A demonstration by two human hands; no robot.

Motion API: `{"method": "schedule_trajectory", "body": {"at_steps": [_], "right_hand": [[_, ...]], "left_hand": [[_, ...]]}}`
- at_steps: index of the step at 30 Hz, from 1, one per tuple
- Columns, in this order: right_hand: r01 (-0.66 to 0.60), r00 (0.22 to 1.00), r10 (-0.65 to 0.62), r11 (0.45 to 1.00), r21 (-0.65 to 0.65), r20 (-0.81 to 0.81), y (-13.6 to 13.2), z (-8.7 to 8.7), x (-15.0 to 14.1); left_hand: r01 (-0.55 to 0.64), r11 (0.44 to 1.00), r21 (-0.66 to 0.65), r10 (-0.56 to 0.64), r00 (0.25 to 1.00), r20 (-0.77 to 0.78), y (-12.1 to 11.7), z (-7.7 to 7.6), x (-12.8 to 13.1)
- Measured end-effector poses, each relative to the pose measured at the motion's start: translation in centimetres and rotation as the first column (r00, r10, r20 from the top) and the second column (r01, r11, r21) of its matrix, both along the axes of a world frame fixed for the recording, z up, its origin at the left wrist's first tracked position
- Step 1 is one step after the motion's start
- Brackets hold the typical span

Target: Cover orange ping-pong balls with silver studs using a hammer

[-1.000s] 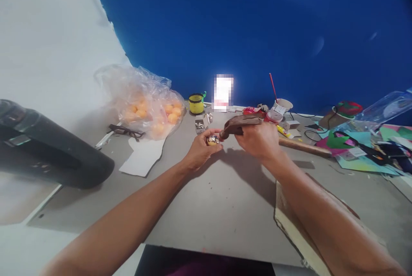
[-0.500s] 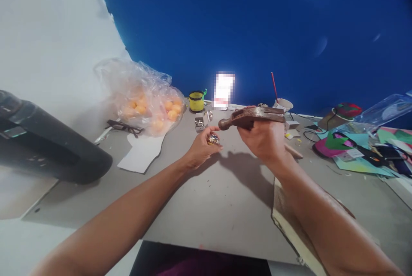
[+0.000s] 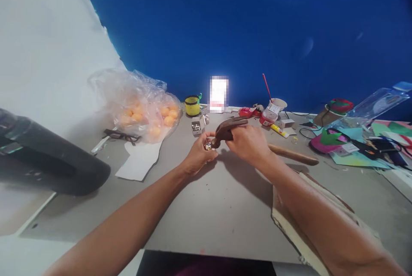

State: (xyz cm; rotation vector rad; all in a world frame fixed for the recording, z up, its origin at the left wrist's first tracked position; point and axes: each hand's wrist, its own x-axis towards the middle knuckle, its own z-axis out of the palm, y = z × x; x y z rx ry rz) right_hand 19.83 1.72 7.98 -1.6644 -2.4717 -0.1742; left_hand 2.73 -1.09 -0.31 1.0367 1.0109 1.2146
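In the middle of the table, my left hand (image 3: pixel 197 156) is closed around a small ball covered with shiny metal studs (image 3: pixel 208 147), partly hidden by the fingers. My right hand (image 3: pixel 251 144) grips a claw hammer (image 3: pixel 230 126) close to its head. The hammer's face is down at the ball and appears to touch it, while its wooden handle sticks out to the right behind my wrist. Just beyond my left hand stands a small open box (image 3: pixel 196 128) of shiny metal pieces, with another shiny bit beside it.
A clear plastic bag of orange balls (image 3: pixel 141 110), glasses (image 3: pixel 121 135) and white paper (image 3: pixel 140 160) lie left. A dark cylinder (image 3: pixel 51 156) stands nearer. Behind are a yellow container (image 3: pixel 192 106) and lit screen (image 3: pixel 219 94); right, a paper cup (image 3: pixel 277 105), scissors (image 3: pixel 363 149) and cloth (image 3: pixel 289 220).
The hammer head rose clear of the ball half a second ago and has come down onto it again. My left hand keeps holding the ball in nearly the same place.
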Motion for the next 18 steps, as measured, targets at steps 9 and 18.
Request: {"method": "schedule_trajectory", "body": {"at_steps": [9, 18], "right_hand": [[0.155, 0.974, -0.184, 0.965, -0.21, -0.129, 5.2, -1.9, 3.1], [0.134, 0.97, -0.182, 0.953, -0.272, -0.16, 6.4, -4.4, 3.2]], "left_hand": [[-0.079, 0.997, 0.014, 0.081, 0.977, -0.196, -0.1, 1.1, -0.3], [-0.108, 0.986, 0.129, 0.158, 0.862, -0.482, 0.1, 1.0, -0.8]]}}
